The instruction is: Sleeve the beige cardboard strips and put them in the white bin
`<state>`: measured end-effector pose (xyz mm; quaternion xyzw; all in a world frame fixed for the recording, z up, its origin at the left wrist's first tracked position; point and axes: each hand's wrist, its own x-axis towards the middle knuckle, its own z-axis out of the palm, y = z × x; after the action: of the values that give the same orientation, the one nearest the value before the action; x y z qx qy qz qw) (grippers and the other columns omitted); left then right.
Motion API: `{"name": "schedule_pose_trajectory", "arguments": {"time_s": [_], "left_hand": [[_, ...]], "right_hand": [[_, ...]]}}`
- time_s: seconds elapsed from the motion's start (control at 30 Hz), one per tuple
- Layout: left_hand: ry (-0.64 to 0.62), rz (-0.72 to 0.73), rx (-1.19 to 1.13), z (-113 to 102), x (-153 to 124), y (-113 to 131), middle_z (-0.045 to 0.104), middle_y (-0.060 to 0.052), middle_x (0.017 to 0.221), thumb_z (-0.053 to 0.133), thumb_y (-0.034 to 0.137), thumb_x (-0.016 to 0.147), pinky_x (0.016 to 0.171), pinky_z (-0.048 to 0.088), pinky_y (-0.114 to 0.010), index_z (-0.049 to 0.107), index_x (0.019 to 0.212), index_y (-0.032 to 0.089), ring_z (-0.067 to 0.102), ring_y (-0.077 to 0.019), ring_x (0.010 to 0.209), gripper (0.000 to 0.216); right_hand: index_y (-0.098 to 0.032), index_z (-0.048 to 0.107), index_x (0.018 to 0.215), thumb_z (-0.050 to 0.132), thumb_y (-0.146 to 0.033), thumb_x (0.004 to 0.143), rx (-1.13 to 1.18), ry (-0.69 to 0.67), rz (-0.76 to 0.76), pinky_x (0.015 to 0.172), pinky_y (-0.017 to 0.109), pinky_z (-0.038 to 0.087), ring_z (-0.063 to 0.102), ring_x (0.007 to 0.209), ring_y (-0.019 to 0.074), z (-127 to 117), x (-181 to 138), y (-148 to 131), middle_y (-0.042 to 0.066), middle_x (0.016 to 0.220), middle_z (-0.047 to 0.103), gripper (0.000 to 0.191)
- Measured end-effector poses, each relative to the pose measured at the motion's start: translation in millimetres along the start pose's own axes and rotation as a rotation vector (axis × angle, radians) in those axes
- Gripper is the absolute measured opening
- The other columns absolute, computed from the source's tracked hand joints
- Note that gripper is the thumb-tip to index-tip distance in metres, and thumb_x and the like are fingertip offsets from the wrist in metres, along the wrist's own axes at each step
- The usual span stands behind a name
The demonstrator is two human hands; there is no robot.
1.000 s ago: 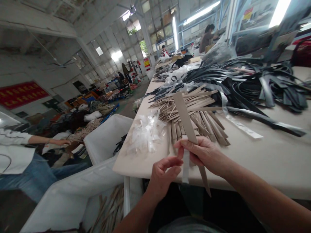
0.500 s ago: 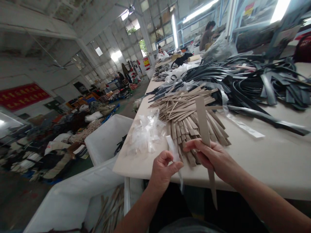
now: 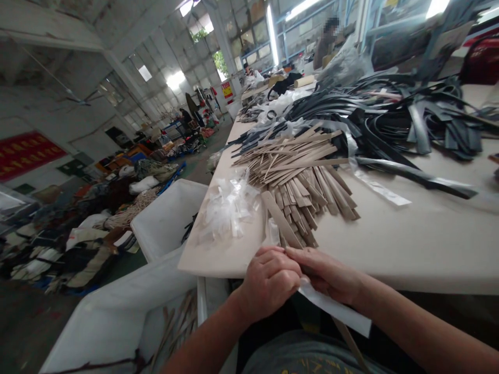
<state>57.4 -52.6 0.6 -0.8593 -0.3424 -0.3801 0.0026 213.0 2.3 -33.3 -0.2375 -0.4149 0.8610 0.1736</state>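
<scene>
At the near table edge my left hand (image 3: pixel 268 280) and my right hand (image 3: pixel 325 272) are closed together on one long tan strip (image 3: pixel 279 218), which slants up and away over the table. A white backing tape (image 3: pixel 336 307) hangs from between the hands toward my lap. The strip's lower end (image 3: pixel 351 343) pokes out below the tape. Just beyond the hands lies a fanned pile of similar tan strips (image 3: pixel 304 171).
A heap of clear peeled tape scraps (image 3: pixel 228 208) lies left of the pile. Black straps (image 3: pixel 390 119) cover the far table (image 3: pixel 429 244). White bins (image 3: pixel 167 218) stand left of the table, the nearer one (image 3: pixel 117 322) holding tan strips. A person works far back.
The strip was upright in my right hand; now it lies lower and slants left. Both hands have come together near my lap, and more white tape hangs free. The view has tilted down.
</scene>
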Motion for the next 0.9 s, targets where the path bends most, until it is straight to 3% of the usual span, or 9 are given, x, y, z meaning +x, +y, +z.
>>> {"name": "schedule_pose_trajectory", "arguments": {"time_s": [0.1, 0.27, 0.53, 0.77, 0.9], "left_hand": [[-0.014, 0.077, 0.049, 1, -5, -3, 0.073, 0.004, 0.079, 0.057, 0.016, 0.086, 0.095, 0.043, -0.027, 0.057, 0.075, 0.022, 0.063, -0.0094, 0.078, 0.013], [0.051, 0.113, 0.065, 4, -15, -6, 0.073, 0.006, 0.082, 0.056, 0.013, 0.086, 0.104, 0.036, -0.029, 0.058, 0.08, 0.023, 0.063, -0.0091, 0.091, 0.012], [0.107, 0.107, 0.111, 6, -17, -3, 0.074, 0.006, 0.084, 0.059, 0.012, 0.085, 0.111, 0.025, -0.031, 0.061, 0.09, 0.023, 0.061, -0.0091, 0.094, 0.013], [0.108, 0.123, 0.168, 2, -18, -1, 0.074, 0.005, 0.083, 0.052, 0.011, 0.088, 0.111, 0.022, -0.032, 0.061, 0.096, 0.023, 0.061, -0.0098, 0.093, 0.017], [0.003, 0.042, 0.119, 14, -35, 10, 0.074, 0.006, 0.082, 0.052, 0.009, 0.087, 0.11, 0.022, -0.033, 0.062, 0.097, 0.026, 0.064, -0.0101, 0.089, 0.022]], "right_hand": [[-0.015, 0.051, 0.059, 0.071, -0.058, 0.073, 0.004, -0.055, 0.015, 0.032, 0.013, 0.026, 0.022, 0.034, 0.0019, -1, 0, -7, -0.01, 0.039, 0.031, 0.049], [-0.013, 0.059, 0.081, 0.079, -0.053, 0.065, 0.018, -0.116, 0.015, 0.033, 0.011, 0.03, 0.02, 0.035, 0.0009, -3, -1, -12, -0.012, 0.043, 0.034, 0.048], [-0.018, 0.049, 0.07, 0.072, -0.056, 0.071, -0.008, -0.085, 0.02, 0.033, 0.014, 0.029, 0.02, 0.033, 0.0025, 1, 4, -10, -0.012, 0.039, 0.028, 0.044], [-0.016, 0.054, 0.07, 0.073, -0.057, 0.066, -0.216, 0.112, -0.16, 0.038, 0.016, 0.031, 0.036, 0.041, 0.0039, 8, 8, -27, -0.007, 0.052, 0.044, 0.046], [-0.017, 0.052, 0.066, 0.068, -0.057, 0.071, -0.396, 0.292, -0.326, 0.037, 0.017, 0.029, 0.035, 0.041, 0.0044, -1, 9, -49, -0.006, 0.052, 0.044, 0.043]]}}
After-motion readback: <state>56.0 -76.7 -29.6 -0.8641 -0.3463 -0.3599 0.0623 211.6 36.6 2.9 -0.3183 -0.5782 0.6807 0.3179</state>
